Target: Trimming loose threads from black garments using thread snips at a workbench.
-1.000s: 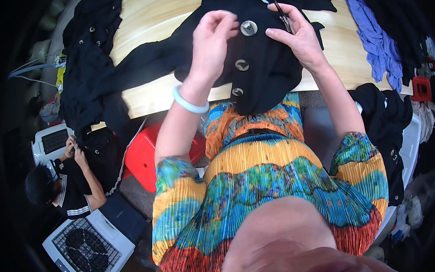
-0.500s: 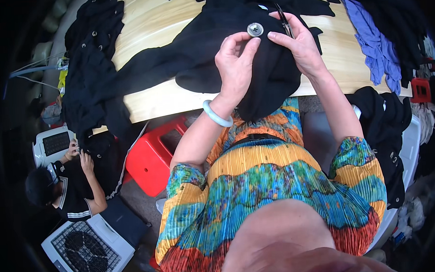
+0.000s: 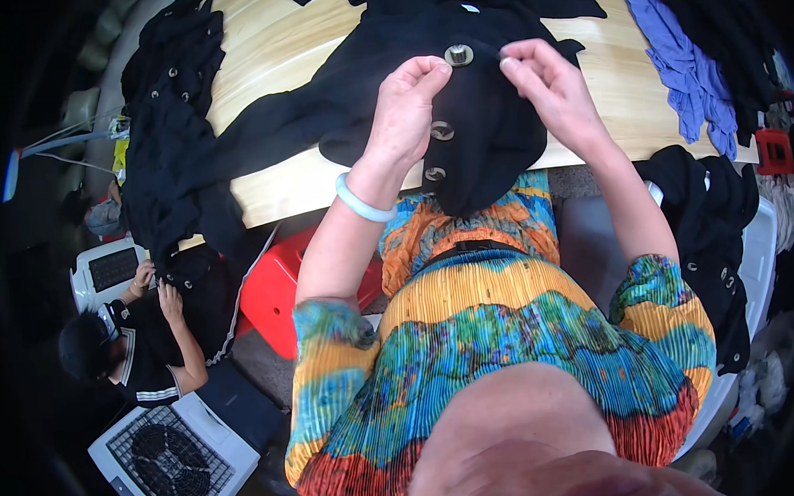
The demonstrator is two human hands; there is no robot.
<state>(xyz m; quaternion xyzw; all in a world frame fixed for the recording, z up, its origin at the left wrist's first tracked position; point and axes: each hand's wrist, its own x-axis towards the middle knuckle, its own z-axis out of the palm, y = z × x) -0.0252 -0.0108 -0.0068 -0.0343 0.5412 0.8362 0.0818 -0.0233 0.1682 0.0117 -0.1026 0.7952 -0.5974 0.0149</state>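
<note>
A black knitted garment [image 3: 497, 105] lies spread over the table and hangs over its near edge. Large grey-brown buttons run down it: a top button [image 3: 458, 55], a middle button [image 3: 443, 130] and a lower button [image 3: 434, 173]. Just left of the top button, my left hand [image 3: 401, 112] is closed in a pinch; whatever its fingertips hold is too small to make out. Across from it, to the right of that button, my right hand [image 3: 556, 94] also pinches, thumb against forefinger. Something thin and dark may be at its tips, blurred against the black cloth.
The pale wooden table [image 3: 272, 42] carries more black garments [image 3: 170, 133] at left and a purple cloth [image 3: 684, 72] at right. A red stool [image 3: 280, 291] stands below. At left a person [image 3: 142, 340] handles black cloth beside a white fan unit [image 3: 173, 457]. A white tub [image 3: 758, 253] holds black garments.
The dark thread snips seen in my right hand no longer show. My left hand has drawn left and down off the top button, and the two lower buttons have come into sight.
</note>
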